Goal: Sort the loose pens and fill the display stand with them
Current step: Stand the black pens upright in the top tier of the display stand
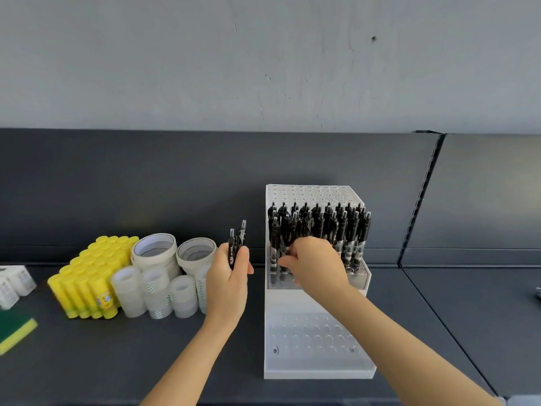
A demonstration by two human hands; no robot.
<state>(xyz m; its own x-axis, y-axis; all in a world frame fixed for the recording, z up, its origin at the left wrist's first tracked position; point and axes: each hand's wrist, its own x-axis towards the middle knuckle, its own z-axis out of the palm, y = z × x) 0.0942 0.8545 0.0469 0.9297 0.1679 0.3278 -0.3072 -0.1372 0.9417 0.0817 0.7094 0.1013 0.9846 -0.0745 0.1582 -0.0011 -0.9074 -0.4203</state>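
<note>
A clear acrylic display stand (316,364) with stepped tiers of holes sits on the dark shelf. Several black pens (336,227) stand upright in its middle tier; the top and bottom tiers show open holes. My left hand (231,276) grips a small bunch of black pens (237,244), held upright just left of the stand. My right hand (313,265) reaches into the front of the middle tier, fingers curled around a pen (285,253) there, which the hand largely hides.
Left of the stand lie rolls of tape (155,250), clear tape rolls (158,294) and a block of yellow glue sticks (93,276). A green-yellow sponge (14,332) and white packets (11,284) sit at far left. A shelf divider (418,206) rises at right.
</note>
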